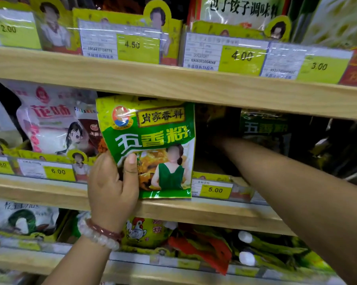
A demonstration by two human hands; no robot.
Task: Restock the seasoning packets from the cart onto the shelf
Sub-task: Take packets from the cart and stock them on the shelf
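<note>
While price tags reading 6.00 (58,171) and 5.00 (215,190) line the wooden shelf (50,194), the left hand (111,188) pinches a green 五香粉 seasoning packet (150,145) upright at its edge; the right forearm (286,182) reaches into the dark bay, its hand hidden, grip unreadable.

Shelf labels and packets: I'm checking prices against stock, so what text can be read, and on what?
"五香粉" and "肖家香料": green packet held by the left hand.
"五香粉": packet in shadow.
"2.00", "4.50", "4.00", "3.00": top shelf tags.
"6.00", "5.00": middle shelf tags.
"包子饺子调味": bag on the top shelf.
Barcode digits and small print: too blurred.
</note>
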